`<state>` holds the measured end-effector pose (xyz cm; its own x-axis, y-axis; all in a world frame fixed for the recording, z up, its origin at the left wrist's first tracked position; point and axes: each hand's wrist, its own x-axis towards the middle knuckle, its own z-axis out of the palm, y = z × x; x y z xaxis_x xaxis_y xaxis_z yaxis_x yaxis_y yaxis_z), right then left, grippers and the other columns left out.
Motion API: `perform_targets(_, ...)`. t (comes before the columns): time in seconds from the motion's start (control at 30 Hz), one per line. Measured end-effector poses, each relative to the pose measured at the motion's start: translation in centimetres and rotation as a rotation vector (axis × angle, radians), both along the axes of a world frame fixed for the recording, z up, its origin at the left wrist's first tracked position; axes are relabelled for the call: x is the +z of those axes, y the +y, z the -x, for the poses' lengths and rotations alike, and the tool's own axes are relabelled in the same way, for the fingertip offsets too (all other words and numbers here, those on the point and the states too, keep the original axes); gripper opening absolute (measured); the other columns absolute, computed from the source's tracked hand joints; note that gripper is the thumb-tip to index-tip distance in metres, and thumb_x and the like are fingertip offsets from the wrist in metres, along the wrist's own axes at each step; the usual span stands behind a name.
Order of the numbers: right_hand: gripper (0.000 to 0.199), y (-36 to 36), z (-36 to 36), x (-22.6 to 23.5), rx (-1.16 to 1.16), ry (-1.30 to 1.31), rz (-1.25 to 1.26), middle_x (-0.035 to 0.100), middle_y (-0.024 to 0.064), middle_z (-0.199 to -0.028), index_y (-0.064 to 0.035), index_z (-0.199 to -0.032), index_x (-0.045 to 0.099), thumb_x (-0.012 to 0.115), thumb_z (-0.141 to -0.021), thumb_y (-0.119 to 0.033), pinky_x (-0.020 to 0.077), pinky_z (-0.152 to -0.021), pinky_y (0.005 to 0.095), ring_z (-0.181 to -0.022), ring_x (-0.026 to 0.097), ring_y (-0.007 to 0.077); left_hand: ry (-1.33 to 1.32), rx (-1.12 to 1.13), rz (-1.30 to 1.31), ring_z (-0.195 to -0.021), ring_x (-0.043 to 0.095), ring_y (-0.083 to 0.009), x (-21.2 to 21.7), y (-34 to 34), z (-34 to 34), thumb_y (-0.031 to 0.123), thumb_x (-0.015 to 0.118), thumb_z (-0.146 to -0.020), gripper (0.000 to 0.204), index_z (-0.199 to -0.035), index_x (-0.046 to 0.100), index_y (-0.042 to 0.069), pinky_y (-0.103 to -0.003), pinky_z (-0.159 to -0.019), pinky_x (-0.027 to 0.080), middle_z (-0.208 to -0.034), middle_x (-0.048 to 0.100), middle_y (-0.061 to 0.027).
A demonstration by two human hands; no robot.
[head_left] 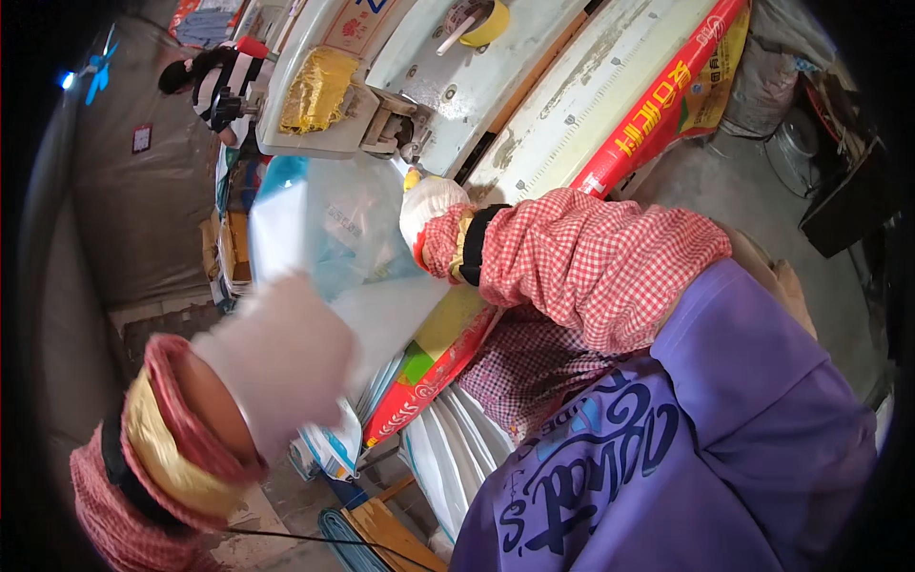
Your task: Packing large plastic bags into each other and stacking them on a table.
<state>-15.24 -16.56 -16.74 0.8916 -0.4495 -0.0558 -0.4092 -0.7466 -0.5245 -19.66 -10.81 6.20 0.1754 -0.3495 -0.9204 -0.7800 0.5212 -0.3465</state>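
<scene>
A sewing machine (319, 86) stands at the top, a yellow woven cloth patch on its head. Below its presser foot (410, 143) spreads a translucent white-and-blue plastic bag (357, 224). My right hand (434, 208), in a white glove with a yellow fingertip, is closed at the bag's upper edge, close to the foot; most of its fingers are hidden. My left hand (281, 353), also gloved in white, is over the bag's lower left side. Motion smears it, so its fingers and any hold cannot be made out.
A yellow tape roll (486, 24) lies on the machine bed. Red printed sacking (658, 105) edges the worktable (572, 114). White stacked bags (453, 448) hang by my lap. Another person (224, 86) sits at the far left. A dark box-like object (848, 200) stands right.
</scene>
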Motion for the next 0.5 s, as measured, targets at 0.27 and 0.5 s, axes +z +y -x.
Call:
perform_targets(0.27,0.044,0.1,-1.7,-1.9,-0.039,-0.093,-0.079,0.063,0.0155,-0.088,0.0082,-0.115,0.049,0.050,-0.081,-0.020,0.0475,-0.072,0.0348,-0.073,0.061,0.0295,0.372,0.039,-0.253,-0.063,0.061,-0.0270,-6.3,5.5,1.5,0.016,0.059,-0.070,0.009,-0.069,0.066,0.010,-0.036,-0.058,0.049,-0.066,0.062,-0.0074)
perform_targets(0.5,0.036,-0.5,-5.4,-1.1,-0.096,-0.198,-0.058,0.062,0.0149,-0.083,0.0061,-0.106,0.050,0.050,-0.080,-0.019,0.0468,-0.068,0.0345,-0.069,0.059,0.0285,0.877,0.148,0.126,-0.059,0.058,-0.0279,-8.7,-1.3,1.2,0.024,0.062,-0.067,0.014,-0.066,0.062,0.010,-0.038,-0.052,0.045,-0.057,0.056,-0.0088)
